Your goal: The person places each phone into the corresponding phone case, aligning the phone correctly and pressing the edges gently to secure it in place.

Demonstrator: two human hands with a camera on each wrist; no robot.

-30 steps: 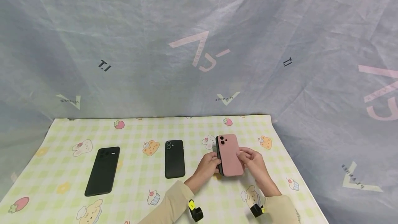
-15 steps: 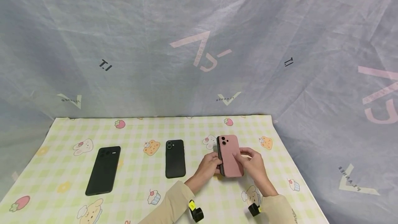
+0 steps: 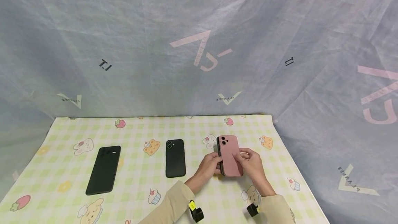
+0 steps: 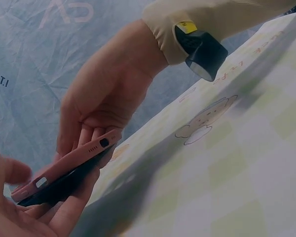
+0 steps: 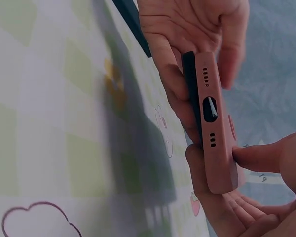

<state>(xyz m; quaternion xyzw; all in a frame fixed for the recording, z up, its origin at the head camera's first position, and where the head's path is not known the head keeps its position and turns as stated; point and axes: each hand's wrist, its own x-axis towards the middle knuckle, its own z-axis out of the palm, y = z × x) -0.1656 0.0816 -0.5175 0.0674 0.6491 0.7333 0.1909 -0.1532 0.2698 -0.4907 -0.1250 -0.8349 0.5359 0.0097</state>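
A pink phone case (image 3: pixel 230 158) with camera cutouts is held above the table between both hands. Against its underside lies a dark phone-like slab (image 5: pixel 190 81), mostly hidden and offset toward the left. The left hand (image 3: pixel 207 166) holds the pair at the left edge, its fingers curled under the dark slab and its thumb by the pink edge. From the right, the right hand (image 3: pixel 253 168) pinches the pink case, with the thumb on its back and fingers beneath. Bottom-edge port and speaker holes show in the right wrist view. Whether a phone sits inside the case I cannot tell.
A black phone (image 3: pixel 175 158) lies on the checked tablecloth (image 3: pixel 136 175), left of the hands. Farther left lies a larger black phone (image 3: pixel 103 170). A grey printed fabric sheet (image 3: pixel 149 61) hangs behind the table and along its right side.
The right thumb has slid inward from the pink case's right edge onto its back. The pink case and the dark slab stay nearly in place, still held by both hands.
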